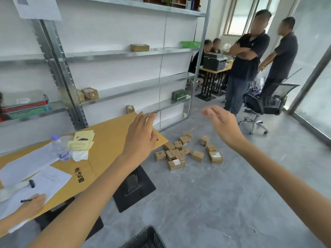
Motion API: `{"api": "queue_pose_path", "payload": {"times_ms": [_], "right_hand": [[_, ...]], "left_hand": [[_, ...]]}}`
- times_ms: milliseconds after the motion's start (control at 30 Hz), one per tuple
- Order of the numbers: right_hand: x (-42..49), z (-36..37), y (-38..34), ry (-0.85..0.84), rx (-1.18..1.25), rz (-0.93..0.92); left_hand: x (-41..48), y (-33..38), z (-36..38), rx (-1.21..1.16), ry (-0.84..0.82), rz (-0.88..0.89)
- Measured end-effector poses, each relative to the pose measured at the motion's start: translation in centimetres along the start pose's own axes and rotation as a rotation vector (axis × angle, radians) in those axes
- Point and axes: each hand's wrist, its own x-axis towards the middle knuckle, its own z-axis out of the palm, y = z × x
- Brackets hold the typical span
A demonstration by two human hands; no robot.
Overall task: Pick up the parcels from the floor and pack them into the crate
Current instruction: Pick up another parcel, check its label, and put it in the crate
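While left hand and right hand hover empty (fingers relaxed), parcels lie beside the table.

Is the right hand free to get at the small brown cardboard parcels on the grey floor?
Likely yes, after bending down: the right hand is open and empty, and nothing stands between it and the brown cardboard parcels.

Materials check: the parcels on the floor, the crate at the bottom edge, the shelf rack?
Parcels: brown cardboard, matte, some with white paper labels.
Crate: black, likely moulded plastic judging by its open lattice wall, though only a corner shows.
Shelf rack: metal, probably galvanised steel, given the dull silver sheen and punched uprights.
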Motion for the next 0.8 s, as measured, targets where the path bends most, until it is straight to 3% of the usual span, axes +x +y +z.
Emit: {"api": "queue_pose_path", "payload": {"times_ms": [400,800], "right_hand": [[-1.2,-2.9,7.1,0.044,0.048,0.149],[6.1,-10.2,19.6,0.016,0.056,0.151]], "left_hand": [[2.8,3.2,4.1,0.006,-0.046,0.037],[12.9,11.2,13.5,-0.012,-0.077,0.062]]}}
